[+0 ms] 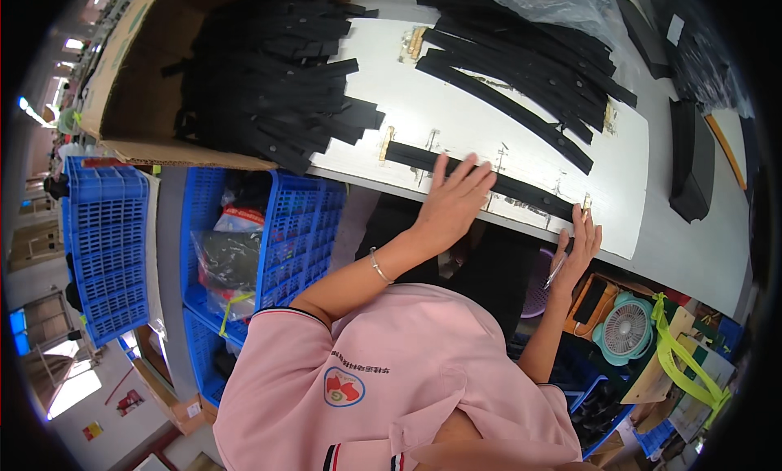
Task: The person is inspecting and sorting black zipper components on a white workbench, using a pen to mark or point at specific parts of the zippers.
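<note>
A narrow black fabric strip lies straight along the near edge of a white board, between two tan tape marks. My left hand is flat on the strip's left half, fingers stretched out and pressing it down. At the strip's right end, the fingertips of my right hand touch the strip beside the tape mark. A slim, light-coloured pen-like tool is tucked in my right hand; its tip points toward me. Farther back on the board rests a pile of similar black strips, with one strip lying a little apart in front.
A cardboard box at the left holds a heap of black strips spilling onto the board. Blue crates stand below it. Dark folded pieces lie at the right. Under the table's right side is a small teal fan.
</note>
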Demonstrator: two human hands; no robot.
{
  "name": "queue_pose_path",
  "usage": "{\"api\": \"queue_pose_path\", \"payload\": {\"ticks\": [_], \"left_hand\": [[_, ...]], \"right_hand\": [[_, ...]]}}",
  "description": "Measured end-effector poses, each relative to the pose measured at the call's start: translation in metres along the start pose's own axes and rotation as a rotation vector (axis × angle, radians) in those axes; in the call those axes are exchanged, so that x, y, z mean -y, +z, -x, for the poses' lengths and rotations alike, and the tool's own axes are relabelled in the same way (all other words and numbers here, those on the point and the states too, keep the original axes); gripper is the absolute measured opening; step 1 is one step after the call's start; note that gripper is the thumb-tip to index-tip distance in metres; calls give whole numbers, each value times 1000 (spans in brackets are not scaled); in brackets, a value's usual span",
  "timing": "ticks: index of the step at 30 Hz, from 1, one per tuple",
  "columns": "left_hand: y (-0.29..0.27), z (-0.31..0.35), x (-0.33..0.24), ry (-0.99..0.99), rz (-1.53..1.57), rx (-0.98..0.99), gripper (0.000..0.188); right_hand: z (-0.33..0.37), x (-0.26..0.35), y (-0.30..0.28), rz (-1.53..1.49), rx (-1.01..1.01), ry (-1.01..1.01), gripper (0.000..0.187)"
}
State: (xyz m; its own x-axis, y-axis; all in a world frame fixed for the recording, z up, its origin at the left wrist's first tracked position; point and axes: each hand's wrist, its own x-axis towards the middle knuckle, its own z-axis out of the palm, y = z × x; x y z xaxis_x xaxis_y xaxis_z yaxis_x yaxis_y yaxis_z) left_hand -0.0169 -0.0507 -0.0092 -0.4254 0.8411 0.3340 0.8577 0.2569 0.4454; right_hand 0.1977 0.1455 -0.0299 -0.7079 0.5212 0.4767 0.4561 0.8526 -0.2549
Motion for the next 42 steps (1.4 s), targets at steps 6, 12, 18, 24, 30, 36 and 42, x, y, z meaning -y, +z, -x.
{"api": "queue_pose_path", "payload": {"ticks": [6, 12, 18, 24, 30, 36, 42], "left_hand": [[-27, 41, 30, -279, -69, -41, 59], [-39, 54, 49, -312, -65, -45, 65], [-41, 51, 53, -300, -58, -73, 63], [-41, 51, 55, -301, -73, -89, 66], [-37, 51, 56, -300, -34, -121, 73], [-33, 54, 59, -294, -25, -156, 73], [-32, 54, 59, -284, -39, -174, 72]], "right_hand": [[1, 3, 2, -24, -21, 20, 44], [-13, 21, -5, 11, -20, 17, 37], [-54, 107, 5, -664, 54, 306, 24], [-99, 185, 30, -1228, 212, 529, 15], [-97, 198, 78, -1046, 291, 394, 16], [-94, 199, 89, -948, 261, 279, 15], [-94, 203, 89, -896, 232, 248, 14]]}}
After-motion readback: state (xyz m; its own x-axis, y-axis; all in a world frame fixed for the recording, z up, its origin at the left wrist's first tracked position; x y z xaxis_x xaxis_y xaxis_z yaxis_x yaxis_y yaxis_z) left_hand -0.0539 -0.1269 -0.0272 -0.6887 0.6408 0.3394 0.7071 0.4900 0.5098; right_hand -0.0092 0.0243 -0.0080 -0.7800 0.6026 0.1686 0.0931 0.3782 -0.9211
